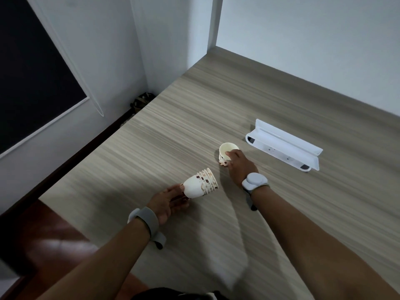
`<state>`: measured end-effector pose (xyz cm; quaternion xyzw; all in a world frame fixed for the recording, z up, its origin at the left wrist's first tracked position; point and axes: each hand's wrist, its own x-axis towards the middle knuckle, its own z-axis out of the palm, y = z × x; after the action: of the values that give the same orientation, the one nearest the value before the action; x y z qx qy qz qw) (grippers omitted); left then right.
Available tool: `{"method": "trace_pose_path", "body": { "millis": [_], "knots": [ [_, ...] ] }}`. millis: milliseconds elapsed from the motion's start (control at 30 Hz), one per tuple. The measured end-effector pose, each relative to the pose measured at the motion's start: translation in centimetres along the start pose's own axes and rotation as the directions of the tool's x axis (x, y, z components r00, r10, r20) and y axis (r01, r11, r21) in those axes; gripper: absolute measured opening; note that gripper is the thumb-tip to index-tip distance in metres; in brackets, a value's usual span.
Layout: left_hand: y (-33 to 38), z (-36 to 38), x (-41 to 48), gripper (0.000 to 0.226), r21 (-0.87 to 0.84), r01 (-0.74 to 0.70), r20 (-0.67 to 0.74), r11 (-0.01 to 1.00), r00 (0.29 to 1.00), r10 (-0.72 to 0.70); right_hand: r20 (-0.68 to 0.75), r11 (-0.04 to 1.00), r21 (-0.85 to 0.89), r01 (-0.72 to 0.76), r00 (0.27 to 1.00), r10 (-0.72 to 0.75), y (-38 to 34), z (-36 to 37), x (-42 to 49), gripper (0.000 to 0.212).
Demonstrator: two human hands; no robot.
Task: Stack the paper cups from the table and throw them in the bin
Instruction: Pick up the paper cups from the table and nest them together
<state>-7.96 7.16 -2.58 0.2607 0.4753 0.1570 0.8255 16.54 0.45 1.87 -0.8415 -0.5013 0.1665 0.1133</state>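
Left hand (166, 204) is gripping the stack of paper cups (200, 184) at its base, low centre-left of frame, stack tilted with rims pointing up-right, held just above the wooden table (216, 105). Right hand (239, 165) is closing its fingers around a single paper cup (225, 154) standing upright on the table at centre frame. The two are near but apart. White plastic holder (283, 146) is lying to the right of the single cup. Grey bands are sitting on both wrists.
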Motion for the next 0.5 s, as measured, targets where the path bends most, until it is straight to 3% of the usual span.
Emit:
{"method": "trace_pose_path", "body": {
  "millis": [200,500],
  "knots": [
    [1.0,-1.6,-0.3,0.029,-0.011,-0.015,-0.031,1.0,0.999,0.015,0.031,0.995,-0.095,-0.018,0.999,0.021,-0.4,0.9,1.0,0.037],
    [1.3,-2.7,0.2,0.013,-0.01,-0.028,-0.057,1.0,0.998,0.027,-0.087,0.985,0.137,-0.109,0.989,0.122,-0.9,0.9,-0.4,0.035]
  ]
}}
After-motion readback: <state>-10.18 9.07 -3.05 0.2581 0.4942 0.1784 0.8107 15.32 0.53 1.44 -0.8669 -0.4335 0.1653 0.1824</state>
